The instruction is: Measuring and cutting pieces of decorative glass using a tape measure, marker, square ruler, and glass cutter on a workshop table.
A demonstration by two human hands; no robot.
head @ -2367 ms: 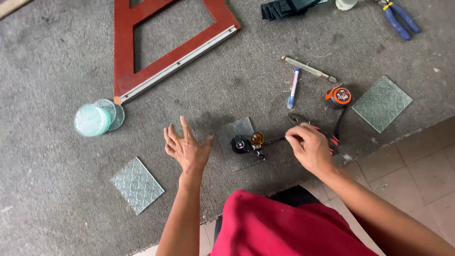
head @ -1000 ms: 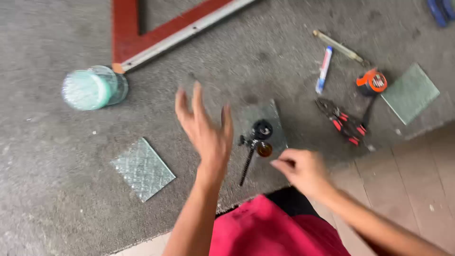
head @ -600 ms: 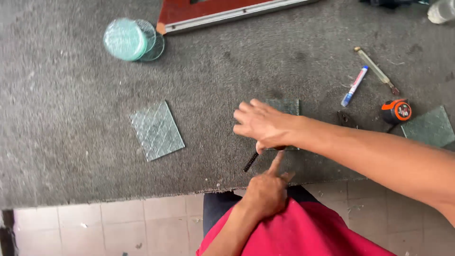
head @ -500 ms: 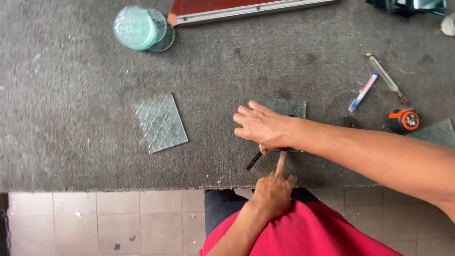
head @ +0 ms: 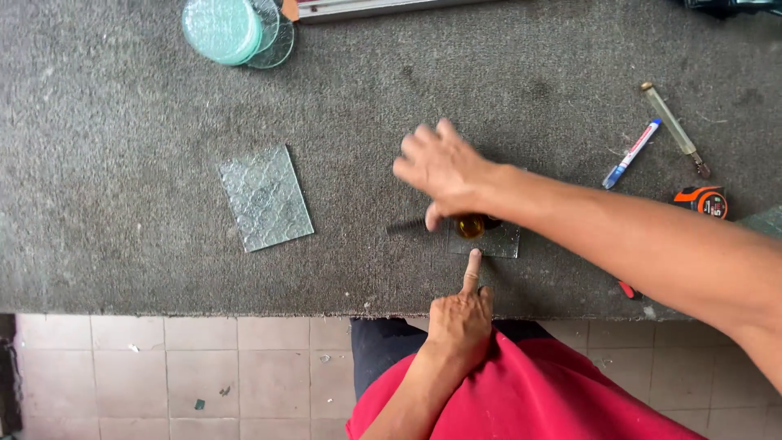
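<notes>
Pinning the small patterned glass square at the tabletop's near edge, the left hand presses one extended fingertip, otherwise curled. The right hand grips the amber-knobbed cutter standing on it.

Right hand, half a second ago beside the tool's dark handle, now covers the amber-knobbed circle cutter. Left forefinger stays pressed on the small textured glass square.

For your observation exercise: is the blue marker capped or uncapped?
Capped: the blue marker lies flat on the grey mat with its blue cap on.
</notes>
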